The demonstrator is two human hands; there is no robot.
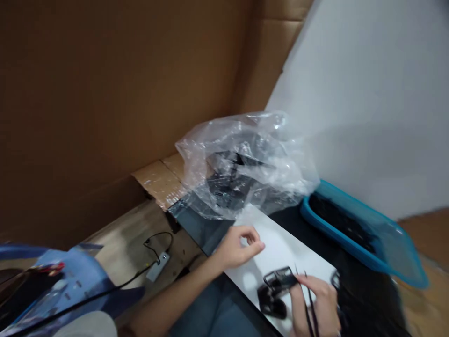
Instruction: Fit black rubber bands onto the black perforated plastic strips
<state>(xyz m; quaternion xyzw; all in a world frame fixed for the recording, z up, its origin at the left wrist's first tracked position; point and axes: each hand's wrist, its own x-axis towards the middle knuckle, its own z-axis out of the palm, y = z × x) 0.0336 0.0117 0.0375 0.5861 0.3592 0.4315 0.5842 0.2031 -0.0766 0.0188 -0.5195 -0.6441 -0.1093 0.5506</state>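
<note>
My right hand [317,304] is closed around a pair of dark tweezers [311,309], whose two thin tips point up and away. Between its thumb and finger sits a small black part [280,278] with a thin rectangular frame. Just below it is another black piece [271,304], blurred; whether the two are joined I cannot tell. Over the white board [277,238], my left hand [242,245] has its fingers curled toward the thumb in a loose ring, with nothing visible in it.
A crumpled clear plastic bag [245,168] with dark items inside lies behind the board. At right stands a blue tray [354,224] of black parts, near black cables [365,299]. Cardboard [122,93] walls the left. A blue stool [84,276] and a power strip [157,267] are below.
</note>
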